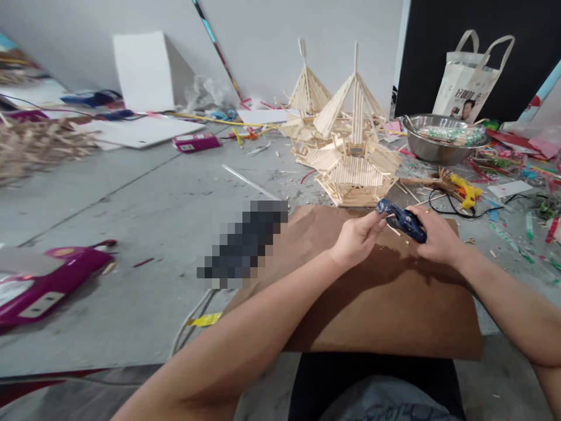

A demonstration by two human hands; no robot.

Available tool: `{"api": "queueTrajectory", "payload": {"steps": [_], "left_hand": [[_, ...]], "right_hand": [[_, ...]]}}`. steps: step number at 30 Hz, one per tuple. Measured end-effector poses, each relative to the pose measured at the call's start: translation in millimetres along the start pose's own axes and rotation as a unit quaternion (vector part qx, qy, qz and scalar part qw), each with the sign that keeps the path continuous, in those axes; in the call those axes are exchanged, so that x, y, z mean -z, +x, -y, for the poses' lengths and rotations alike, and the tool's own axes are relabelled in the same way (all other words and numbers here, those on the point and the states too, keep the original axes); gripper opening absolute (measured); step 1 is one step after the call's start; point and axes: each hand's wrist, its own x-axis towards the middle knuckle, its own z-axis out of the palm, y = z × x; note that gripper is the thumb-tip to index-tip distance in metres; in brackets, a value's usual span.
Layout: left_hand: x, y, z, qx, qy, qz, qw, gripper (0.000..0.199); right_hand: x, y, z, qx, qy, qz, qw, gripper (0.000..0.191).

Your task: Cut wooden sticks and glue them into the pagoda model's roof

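My right hand (438, 237) is closed around a dark blue hand tool (407, 222) that looks like a cutter. Its jaw end points left, toward my left hand (357, 237). Thumb and fingers of the left hand are pinched on a thin wooden stick (390, 217), of which only a short end shows at the tool. Both hands are above a brown board (385, 310) across my lap, with small wood bits on it. Just beyond stands a model building made of wooden sticks (355, 169), with pointed roofs.
A yellow glue gun (467, 192) with a black cord lies to the right. Behind it stands a metal bowl (427, 146) of packets. Purple power strips (76, 275) lie on the grey floor at left. A pixelated dark object (245, 240) is beside the board.
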Motion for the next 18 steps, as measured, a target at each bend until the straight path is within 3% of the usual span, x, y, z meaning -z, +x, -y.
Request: {"api": "queueTrajectory", "payload": {"steps": [8,13,18], "left_hand": [[-0.9,-1,2,-0.001,0.006,0.008,1.0,0.034],[-4.0,0,-3,0.022,-0.046,0.021,0.999,0.033],[-5.5,5,-15,0.053,-0.094,-0.089,0.99,0.03]], "right_hand": [[0,0,2,-0.004,-0.006,0.0,1.0,0.049],[-3,1,-2,-0.011,0.015,-0.023,1.0,0.051],[0,1,0,-0.1,0.07,-0.086,0.989,0.033]]}}
